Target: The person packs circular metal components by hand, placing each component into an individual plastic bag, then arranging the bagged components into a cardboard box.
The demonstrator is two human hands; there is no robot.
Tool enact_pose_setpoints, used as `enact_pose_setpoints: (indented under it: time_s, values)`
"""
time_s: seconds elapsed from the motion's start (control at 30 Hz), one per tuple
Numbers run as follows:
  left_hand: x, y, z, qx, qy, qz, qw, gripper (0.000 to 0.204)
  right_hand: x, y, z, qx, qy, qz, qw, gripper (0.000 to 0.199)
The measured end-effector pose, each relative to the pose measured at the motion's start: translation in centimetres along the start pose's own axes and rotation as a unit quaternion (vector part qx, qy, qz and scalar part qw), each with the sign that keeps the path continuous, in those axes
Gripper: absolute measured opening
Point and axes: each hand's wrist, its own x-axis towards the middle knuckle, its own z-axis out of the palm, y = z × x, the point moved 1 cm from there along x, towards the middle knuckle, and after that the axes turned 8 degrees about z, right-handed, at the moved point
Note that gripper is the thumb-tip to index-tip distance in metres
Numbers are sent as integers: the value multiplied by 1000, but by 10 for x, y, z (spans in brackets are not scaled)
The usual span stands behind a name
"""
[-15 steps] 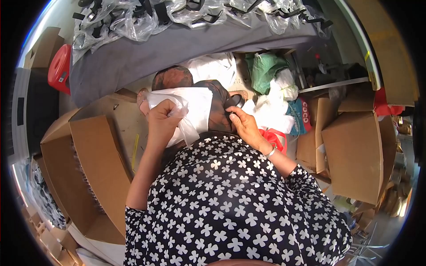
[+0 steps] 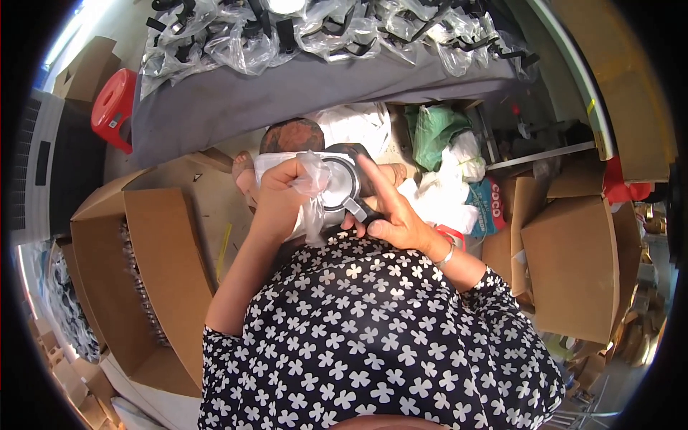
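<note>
Over my lap, my left hand [image 2: 278, 195] pinches a thin, translucent plastic bag [image 2: 314, 222], whose loose end hangs down. Close to it on the right, my right hand [image 2: 398, 215] grips a round, black-rimmed piece with a pale inside [image 2: 340, 188] by its short dark handle. A light grey tab joins the rim to that handle. My index finger points up along the side while thumb and other fingers close below. The round piece lies against the bag; whether it is inside cannot be made out. A white sheet [image 2: 271, 162] rests on my knees beneath.
Ahead, a grey-covered table [image 2: 236, 97] bears several black-handled items in clear bags [image 2: 322, 36]. Open cardboard boxes stand at left [image 2: 161, 272] and right [image 2: 570, 265]. A red stool [image 2: 115, 107] is at the far left. Green [image 2: 438, 135] and white bags [image 2: 441, 204] lie right of my legs.
My right hand has brought the round black-rimmed piece left, up to the plastic bag in my left hand. The piece has turned its round face upward. My head view has shifted slightly.
</note>
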Motion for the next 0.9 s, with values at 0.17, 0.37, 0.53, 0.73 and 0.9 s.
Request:
enact_pose_setpoints:
  time_s: [0.17,0.37,0.53,0.73,0.9]
  values:
    - [-5,-5,1,89,-34,2,995,6,14,3,-2,129,22,155,979,29]
    - [15,11,-4,237,35,209,948,21,12,20,-20,113,127,102,980,22]
    - [15,0,-15,227,87,106,964,29,10,-3,-25,220,188,-1,957,29]
    - [14,2,23,183,-18,101,978,15,23,0,-8,321,43,-5,946,36]
    - [8,1,11,103,-45,43,993,7,27,0,-17,338,108,15,935,27]
